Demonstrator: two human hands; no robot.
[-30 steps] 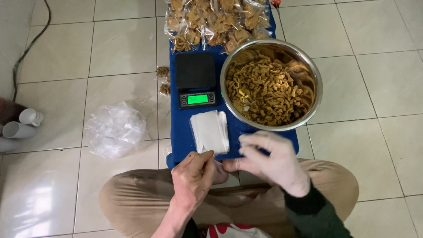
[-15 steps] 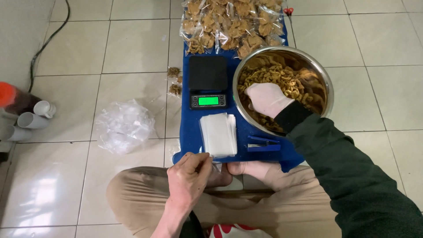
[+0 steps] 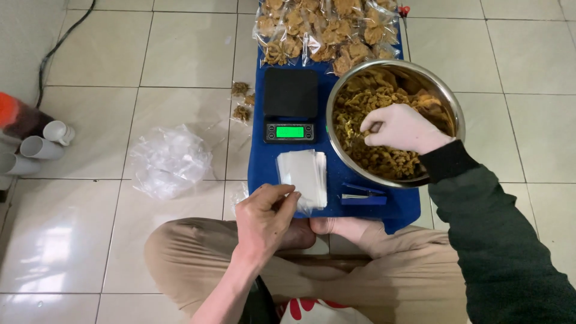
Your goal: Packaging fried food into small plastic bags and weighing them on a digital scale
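Note:
My right hand, in a white glove, is down in the steel bowl with its fingers closed around some of the golden fried snacks. My bare left hand pinches a small clear plastic bag at the near end of a stack of clear bags. The stack lies on a low blue board. A black digital scale with a lit green display sits just beyond the stack, left of the bowl.
Filled snack packets are piled at the board's far end. A blue stapler lies below the bowl. A crumpled clear plastic bag and snack crumbs lie on the tiled floor to the left. White tubes lie at the far left.
My right hand left the small bag, reached up into the bowl and closed on snacks. My left hand kept hold of the bag near my knees.

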